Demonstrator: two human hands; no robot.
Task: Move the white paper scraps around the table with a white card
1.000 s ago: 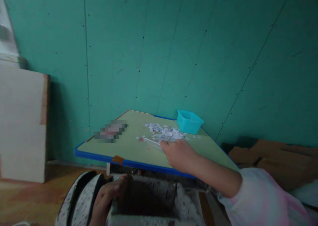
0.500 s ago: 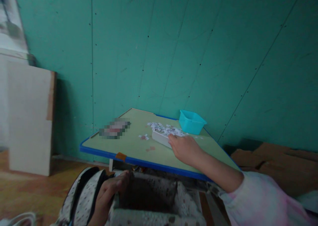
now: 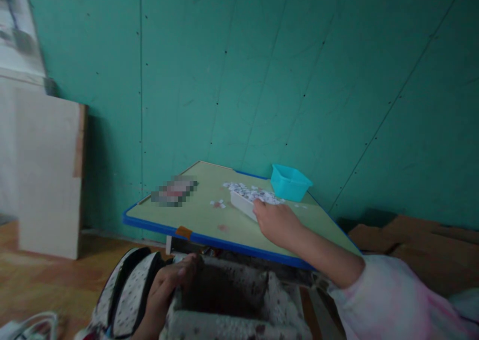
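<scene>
My right hand (image 3: pixel 275 223) reaches over the table (image 3: pixel 202 220) and grips the near side of a shallow white tray (image 3: pixel 243 205), its fingers closed on the edge. Behind the tray and along its rim lies a heap of small white paper pieces (image 3: pixel 258 194); I cannot tell how many are inside it. A few loose pieces (image 3: pixel 218 204) lie left of it. Low in the view, my left hand (image 3: pixel 174 277) is wrapped over the left rim of an open, spotted fabric bin (image 3: pixel 224 325). The bin's inside is dark.
A turquoise plastic basket (image 3: pixel 290 183) stands at the table's back right corner. A blurred-out flat item (image 3: pixel 175 190) lies on the left. Behind is a green wall (image 3: pixel 209 71). Brown cardboard (image 3: pixel 422 240) is at right, a pale board (image 3: pixel 48 175) leans at left, beside a spotted bag (image 3: pixel 123 290).
The view has shifted slightly. Both hands keep their holds, the right on the white tray and the left on the bin's rim.
</scene>
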